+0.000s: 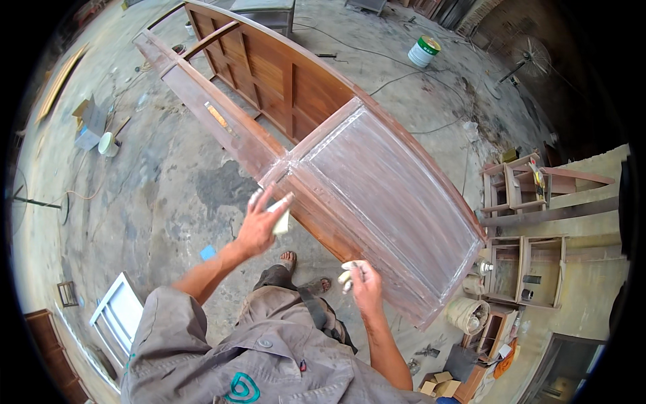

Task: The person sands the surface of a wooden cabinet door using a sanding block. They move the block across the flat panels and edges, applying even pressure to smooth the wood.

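Dusty concrete floor (168,195), long wooden door panel (377,182) laid flat, white-and-green bucket (423,50) beyond, contents unseen. Left hand (259,225) fingers pinching pale sanding pad (282,219) at panel's edge; right hand (363,279) curled around whitish wad (345,276).

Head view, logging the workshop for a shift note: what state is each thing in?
Wooden door panel: lying flat, near half coated whitish, far half bare reddish brown.
Left hand: holding a pale pad at the panel's edge.
Right hand: closed on a small pale piece, beside the panel.
Paint bucket: upright on the floor, lid on.
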The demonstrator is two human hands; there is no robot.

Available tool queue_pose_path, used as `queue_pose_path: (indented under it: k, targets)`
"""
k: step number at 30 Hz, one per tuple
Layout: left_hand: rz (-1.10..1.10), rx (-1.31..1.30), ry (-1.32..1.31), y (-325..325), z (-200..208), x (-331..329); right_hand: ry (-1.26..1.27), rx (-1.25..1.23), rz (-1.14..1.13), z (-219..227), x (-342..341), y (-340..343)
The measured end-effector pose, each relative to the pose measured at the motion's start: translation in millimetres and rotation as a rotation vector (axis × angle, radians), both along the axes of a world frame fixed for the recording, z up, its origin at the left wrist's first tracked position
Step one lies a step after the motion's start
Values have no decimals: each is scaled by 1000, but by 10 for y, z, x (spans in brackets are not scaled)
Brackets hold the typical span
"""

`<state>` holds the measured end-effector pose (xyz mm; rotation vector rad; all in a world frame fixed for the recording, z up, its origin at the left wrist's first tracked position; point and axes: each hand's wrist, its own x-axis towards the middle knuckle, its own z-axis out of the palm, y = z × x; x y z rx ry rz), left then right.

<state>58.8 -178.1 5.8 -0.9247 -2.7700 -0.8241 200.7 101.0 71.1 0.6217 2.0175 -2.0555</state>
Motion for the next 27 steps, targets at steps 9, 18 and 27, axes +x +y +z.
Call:
queue_pose_path:
  k: [9,18,27]
  targets:
    - [20,-119,-4,-141,-19,-430,-59,184,-121,-121,617,106]
    - [-1,-135,-112,-111,83,-461,-91,195,-158,-184,684,-46]
    - [6,-106,-85,-140,53,-463,-85,181,-86,-175,605,-190]
